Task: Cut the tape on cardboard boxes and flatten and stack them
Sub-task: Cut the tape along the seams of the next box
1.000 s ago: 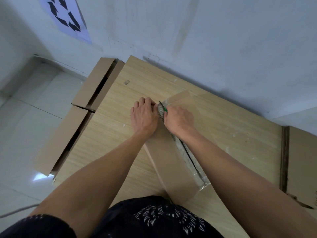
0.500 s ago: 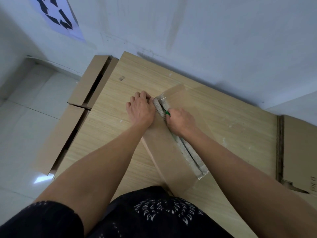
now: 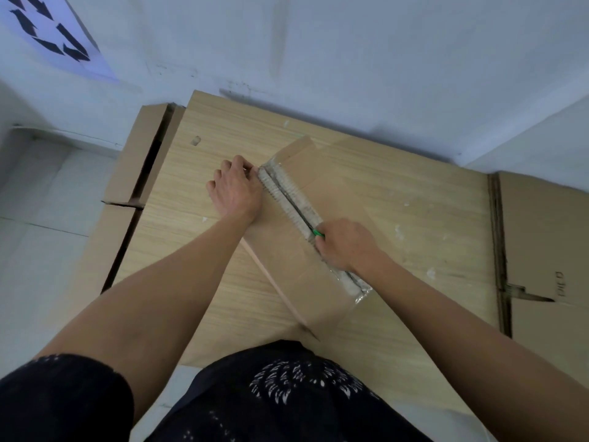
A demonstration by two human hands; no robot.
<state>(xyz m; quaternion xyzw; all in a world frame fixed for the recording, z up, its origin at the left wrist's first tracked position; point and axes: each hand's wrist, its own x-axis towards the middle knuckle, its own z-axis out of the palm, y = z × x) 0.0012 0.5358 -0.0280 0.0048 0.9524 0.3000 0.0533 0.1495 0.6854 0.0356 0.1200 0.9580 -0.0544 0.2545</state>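
Observation:
A long narrow cardboard box (image 3: 287, 260) lies slantwise on the wooden table (image 3: 204, 237). A strip of clear tape (image 3: 288, 199) runs along its top seam. My left hand (image 3: 236, 189) rests on the box's far left edge, fingers curled over the corner. My right hand (image 3: 347, 244) grips a green-handled cutter (image 3: 317, 233) at the seam, about two thirds of the way toward me. A dark slit shows in the tape beyond the cutter.
Flattened cardboard (image 3: 548, 250) lies stacked at the table's right end. More cardboard boxes (image 3: 134, 173) stand against the table's left side above the tiled floor. A white wall runs close behind the table. My dark patterned clothing fills the bottom of the view.
My right hand has drawn the cutter along the tape seam from the box's far end toward me, leaving a slit. My left hand stays at the far corner.

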